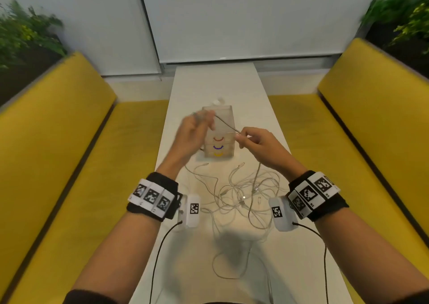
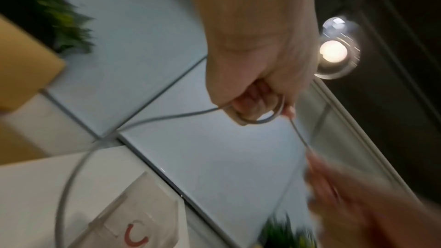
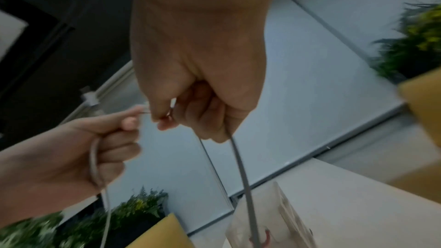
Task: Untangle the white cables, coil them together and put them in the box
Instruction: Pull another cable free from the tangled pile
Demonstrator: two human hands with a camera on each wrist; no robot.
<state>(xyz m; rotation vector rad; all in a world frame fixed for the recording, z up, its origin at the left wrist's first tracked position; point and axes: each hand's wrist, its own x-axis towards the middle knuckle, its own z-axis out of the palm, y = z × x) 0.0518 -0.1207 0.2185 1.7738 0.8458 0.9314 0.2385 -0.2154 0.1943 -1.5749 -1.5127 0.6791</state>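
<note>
I see both hands raised above the white table (image 1: 232, 87), in the middle of the head view, with one white cable (image 1: 226, 124) stretched taut between them. My left hand (image 1: 193, 134) sits left of centre, blurred; its fingers are curled round the cable, and in the left wrist view the cable (image 2: 257, 120) makes a small loop around those fingers (image 2: 250, 101) before one strand swings away to the lower left of that frame. My right hand (image 1: 257, 144) sits right of centre and pinches the same cable between thumb and fingertips; in the right wrist view the strand (image 3: 241, 167) drops from under the curled fingers (image 3: 203, 112) toward the bottom of the frame.

The clear box (image 1: 218, 136) stands on the table just behind the hands, partly hidden by them, showing red, purple and yellow curved handles on its front, stacked one above another. A small white object lies just past it; I cannot tell what it is.

The rest of the white cables (image 1: 241, 194) lie in a loose tangle on the table in the lower middle of the head view, between my two wrists, with several connector ends poking out toward the box. One strand loops down toward the bottom edge.

Yellow benches (image 1: 76, 164) run along both sides of the table, and green plants (image 1: 25, 34) fill the upper corners
</note>
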